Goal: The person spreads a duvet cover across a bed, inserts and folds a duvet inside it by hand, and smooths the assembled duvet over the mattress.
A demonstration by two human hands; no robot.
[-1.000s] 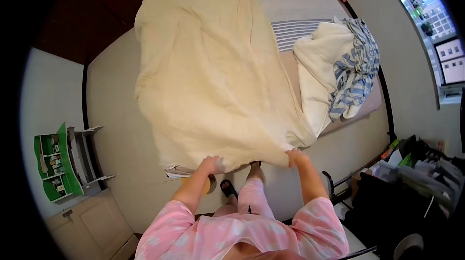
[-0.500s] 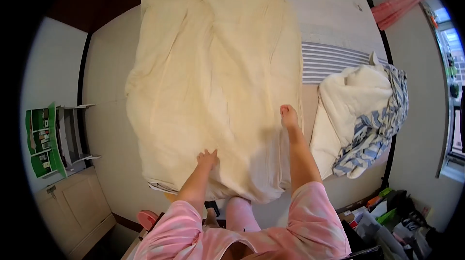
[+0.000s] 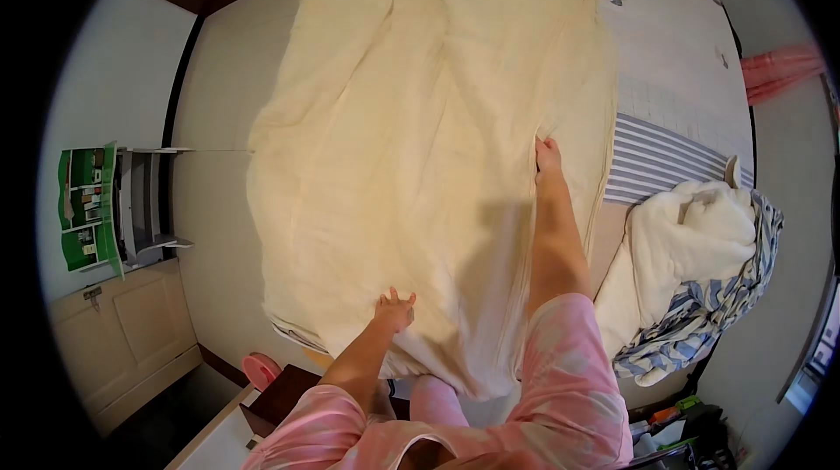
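Note:
A large cream-coloured quilt (image 3: 376, 155) lies spread over the bed, with soft wrinkles across it. My left hand (image 3: 396, 311) rests on the quilt near the side closest to me, its fingers spread. Farther up and to the right, my right hand (image 3: 547, 159) is closed, gripping a small fold of the quilt's fabric. That fold lies a little in from the quilt's right edge.
Right of the quilt are a striped cloth (image 3: 661, 155) and a bunched white fleece blanket (image 3: 682, 238) with a blue-grey patterned side. Green shelves (image 3: 86, 207) stand at the left wall. Assorted items (image 3: 687, 426) are piled at lower right.
My right hand has moved farther up the quilt, away from me, and now grips a fold. My left hand stays near the close edge, fingers spread. The camera view has shifted.

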